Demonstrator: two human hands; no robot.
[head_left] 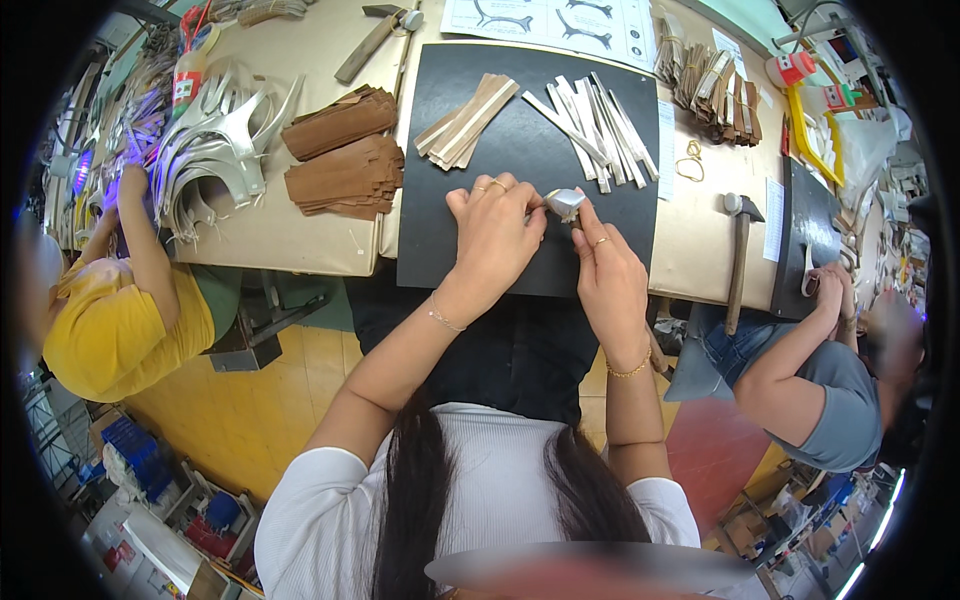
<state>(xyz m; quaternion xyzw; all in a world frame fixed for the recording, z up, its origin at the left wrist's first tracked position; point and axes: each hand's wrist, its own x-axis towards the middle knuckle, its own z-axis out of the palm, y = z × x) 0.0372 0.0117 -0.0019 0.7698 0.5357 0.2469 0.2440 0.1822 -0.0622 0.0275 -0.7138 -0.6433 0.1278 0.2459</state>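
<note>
My left hand (496,232) is closed in a pinch over the black board (430,225); what its fingertips hold, if anything, is too small to make out. Right beside those fingertips is the silver head of a hammer (564,204). My right hand (614,272) is wrapped round this hammer, its index finger stretched along the head, and the palm hides most of the handle. Beyond my hands, a fanned stack of tan and white strips (468,122) lies on the board. A loose pile of narrow white strips (600,130) is to its right.
Brown leather pieces (345,160) lie in stacks left of the board, beside silvery curved straps (215,150). One hammer (375,42) rests at the back, another (740,250) at right. Bundled strips (720,95) stand back right. Co-workers sit at left (130,310) and right (820,380).
</note>
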